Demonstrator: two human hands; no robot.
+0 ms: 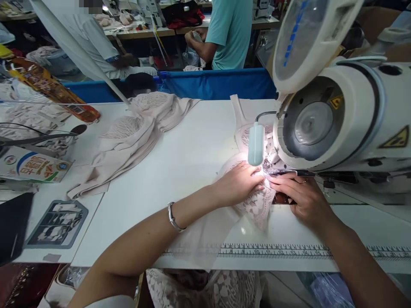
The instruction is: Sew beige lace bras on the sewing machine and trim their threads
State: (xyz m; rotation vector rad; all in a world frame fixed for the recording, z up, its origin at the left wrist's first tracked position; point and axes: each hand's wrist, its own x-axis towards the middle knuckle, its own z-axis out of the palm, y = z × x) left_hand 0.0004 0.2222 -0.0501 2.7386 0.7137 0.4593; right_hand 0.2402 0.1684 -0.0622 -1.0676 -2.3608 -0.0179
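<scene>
A pale pink lace bra [258, 209] lies under the needle area of a white sewing machine [356, 115]. My left hand [237, 184], with a silver bangle on its wrist, presses on the lace left of the needle area, its fingers closed together on the fabric. From the right, my right hand [305, 199] holds the fabric's edge near the same spot with its fingertips; it wears a ring. A small lamp [256, 145] shines brightly over the fingertips. Glare and the fingers hide the needle and the exact seam.
Stacked beige bras [135, 132] lie on the white table [167, 179] at left. Near them are a drink bottle [51, 85], a milk carton [34, 164] and a grey tray [58, 224] of small parts. A ruler strip [272, 251] runs along the front edge. Two people sit beyond.
</scene>
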